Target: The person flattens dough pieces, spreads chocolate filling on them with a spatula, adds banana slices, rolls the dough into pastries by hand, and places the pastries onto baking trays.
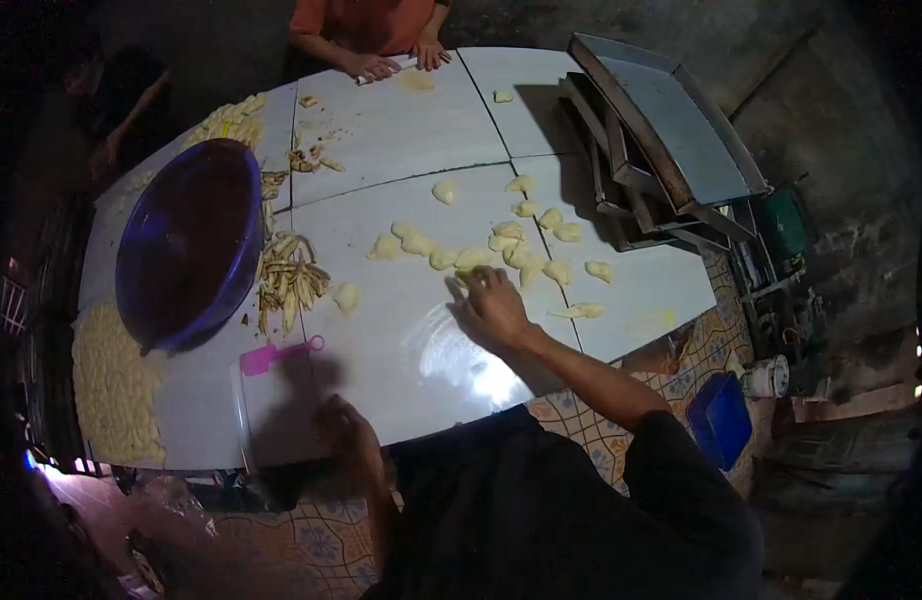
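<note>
Pale yellow dough pieces (416,241) lie scattered over the middle and right of the white tiled table (381,190). My right hand (493,308) reaches over the table, palm down, with its fingers somewhat apart. Its fingertips meet the near edge of a dough piece (472,259) in the cluster; whether they grip it does not show. At the table's near edge, dark and smeared by motion, is my left hand (351,435). Close to it lies a pink scraper-like tool (271,356) with a ringed handle.
A large purple basin (243,265) stands at the left, beside a heap of thin banana-like pieces (291,275). Many small pale pieces (111,385) cover the near left corner. Metal trays (681,120) are stacked at the right. Across the table, another person's hands (373,67) press a white roller.
</note>
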A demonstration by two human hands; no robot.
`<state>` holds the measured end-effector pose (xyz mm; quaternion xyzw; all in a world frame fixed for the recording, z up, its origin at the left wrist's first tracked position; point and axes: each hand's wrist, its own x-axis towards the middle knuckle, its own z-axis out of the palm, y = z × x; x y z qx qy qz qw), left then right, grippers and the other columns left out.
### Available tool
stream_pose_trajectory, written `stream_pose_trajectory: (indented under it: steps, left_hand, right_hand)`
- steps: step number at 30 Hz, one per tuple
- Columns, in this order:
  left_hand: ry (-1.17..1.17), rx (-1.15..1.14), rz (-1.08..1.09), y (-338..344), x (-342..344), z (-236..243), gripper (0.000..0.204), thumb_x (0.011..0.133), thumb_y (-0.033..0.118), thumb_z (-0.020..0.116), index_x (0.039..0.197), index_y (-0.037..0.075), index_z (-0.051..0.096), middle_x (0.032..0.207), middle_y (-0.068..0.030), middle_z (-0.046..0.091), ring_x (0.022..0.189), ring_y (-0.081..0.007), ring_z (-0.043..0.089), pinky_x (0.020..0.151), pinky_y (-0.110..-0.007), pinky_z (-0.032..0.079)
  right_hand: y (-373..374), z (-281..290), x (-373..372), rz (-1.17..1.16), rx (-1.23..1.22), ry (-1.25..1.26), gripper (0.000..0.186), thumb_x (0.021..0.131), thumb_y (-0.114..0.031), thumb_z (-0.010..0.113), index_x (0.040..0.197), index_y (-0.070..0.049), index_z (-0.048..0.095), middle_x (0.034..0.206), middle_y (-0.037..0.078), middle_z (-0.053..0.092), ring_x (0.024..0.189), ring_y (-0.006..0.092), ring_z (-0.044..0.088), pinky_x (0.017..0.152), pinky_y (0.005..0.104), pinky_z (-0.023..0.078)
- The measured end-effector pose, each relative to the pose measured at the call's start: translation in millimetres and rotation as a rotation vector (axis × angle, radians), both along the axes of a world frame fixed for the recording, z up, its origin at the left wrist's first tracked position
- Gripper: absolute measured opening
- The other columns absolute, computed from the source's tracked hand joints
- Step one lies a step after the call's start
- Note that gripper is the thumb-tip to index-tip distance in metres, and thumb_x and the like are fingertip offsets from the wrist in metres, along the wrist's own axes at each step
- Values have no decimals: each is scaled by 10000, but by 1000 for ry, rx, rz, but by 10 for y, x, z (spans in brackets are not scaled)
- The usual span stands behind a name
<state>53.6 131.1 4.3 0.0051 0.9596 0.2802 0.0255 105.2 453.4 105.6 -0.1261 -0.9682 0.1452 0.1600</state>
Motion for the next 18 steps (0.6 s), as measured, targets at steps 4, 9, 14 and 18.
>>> stream_pose_trajectory:
  steps: [4, 9, 14, 18]
  left_hand:
    - [168, 448, -47, 79, 122, -240, 312, 1020, 246, 542, 1162, 0, 669, 1089, -176, 671, 999, -276, 661, 887, -397, 517]
    - [-1035, 1547, 73, 836, 280, 957, 376, 1058, 309, 525, 1312, 31, 518, 1155, -167, 625, 954, -239, 650, 752, -355, 571]
    - [-668, 1355, -153, 922, 246, 692, 301, 1060, 122, 484, 1342, 20, 496, 1221, -189, 585, 1128, -294, 627, 682, -374, 616]
    - [-282, 695, -555, 879, 34, 518, 515, 953, 141, 637, 1412, 27, 434, 1442, -270, 389, 1218, -415, 568, 905, -434, 559]
  right_hand:
    - [20, -377, -321, 82, -105, 47, 213, 886, -153, 680, 1074, -63, 634, 1014, 210, 559, 939, 396, 554, 787, 501, 503]
    - [-627, 382, 272, 294, -499, 59, 538, 787, -124, 780, 1294, -57, 616, 1346, 209, 492, 1246, 420, 456, 1049, 483, 462]
    - [-820, 118, 629, 415, -623, 205, 332, 836, -92, 726, 1167, -61, 729, 1335, 175, 567, 1291, 348, 507, 1081, 455, 443]
    - [-769, 166, 446, 171, -1060, -3, 300, 943, -122, 650, 1214, 4, 677, 1279, 162, 606, 1127, 308, 616, 946, 395, 515]
